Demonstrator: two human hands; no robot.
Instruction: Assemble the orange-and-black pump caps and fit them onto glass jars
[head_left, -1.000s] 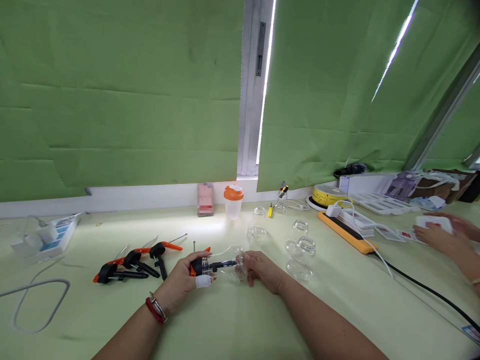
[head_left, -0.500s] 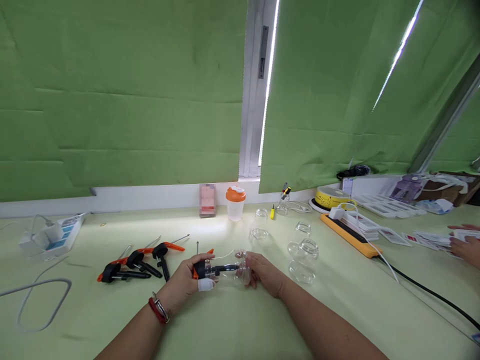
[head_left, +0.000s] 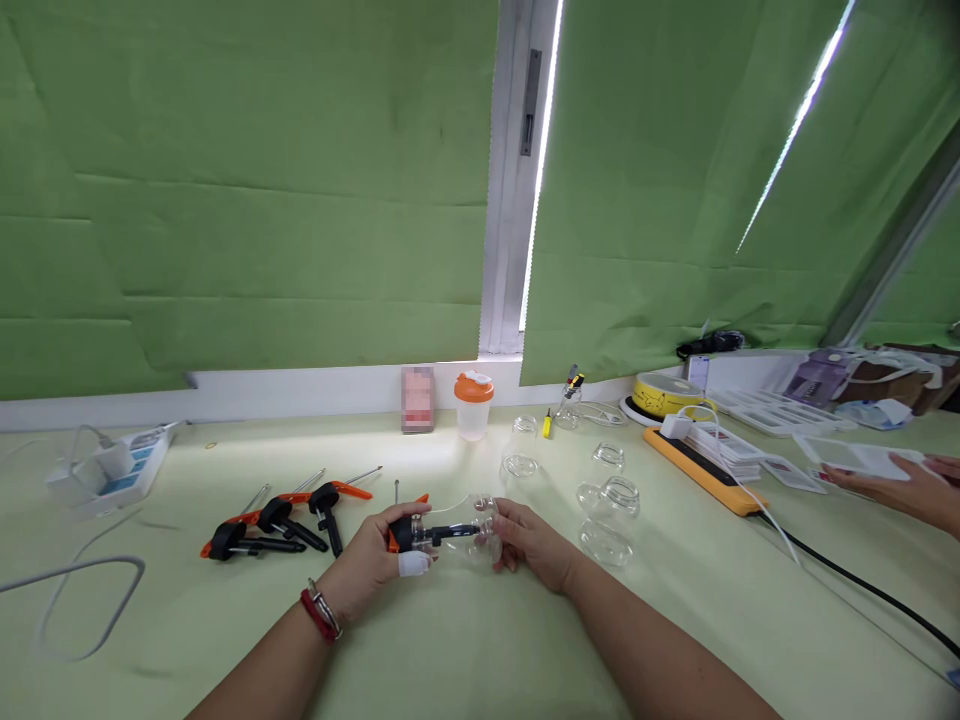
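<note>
My left hand (head_left: 373, 560), with white tape around a finger, is closed around a black-and-orange pump head (head_left: 403, 535) at the mouth of a clear bottle (head_left: 469, 512). The bottle lies on its side between my hands, and the head's black tube (head_left: 454, 532) runs inside it. My right hand (head_left: 531, 545) grips the bottle's base end. On the table to the left lie more black-and-orange pump heads (head_left: 259, 545) with thin rods. Several clear bottles (head_left: 606, 540) stand to the right of my right hand.
An orange-lidded cup (head_left: 472, 415) and a pink box (head_left: 418, 400) stand at the back. A white power strip (head_left: 142, 470) lies left, an orange one (head_left: 701, 475) right, with cables. At the far right, another person's hands (head_left: 900, 490) hold a white tray-like piece (head_left: 847, 455).
My hands keep the bottle and pump head in nearly the same place. At the right, the other person's hands have moved left, now holding up a white tray-like piece.
</note>
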